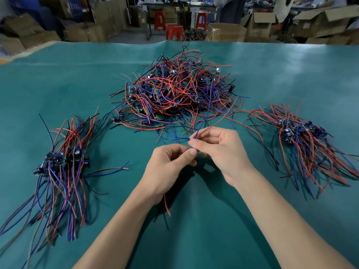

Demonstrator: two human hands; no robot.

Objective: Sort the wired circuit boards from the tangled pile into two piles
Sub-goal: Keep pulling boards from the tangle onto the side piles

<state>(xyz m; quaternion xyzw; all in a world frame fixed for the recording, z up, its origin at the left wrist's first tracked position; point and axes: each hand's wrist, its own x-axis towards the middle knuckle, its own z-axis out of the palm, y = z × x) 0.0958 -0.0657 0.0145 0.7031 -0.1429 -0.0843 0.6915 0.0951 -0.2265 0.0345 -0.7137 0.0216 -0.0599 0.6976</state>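
A tangled pile (174, 92) of small circuit boards with red, blue and black wires lies at the table's middle. A sorted pile (62, 164) lies at the left, and another sorted pile (303, 140) at the right. In front of the tangle, my left hand (167, 166) and my right hand (219, 148) meet above the table, both pinching one small wired circuit board (191, 148), mostly hidden by my fingers. Its blue wires (202, 123) rise toward the tangle, and a red wire (166, 204) hangs below my left hand.
A green mat (194, 239) covers the table. Beyond its far edge stand red stools (174, 32), cardboard boxes (225, 32) and more clutter. A loose red and blue wire pair (108, 169) lies beside the left pile.
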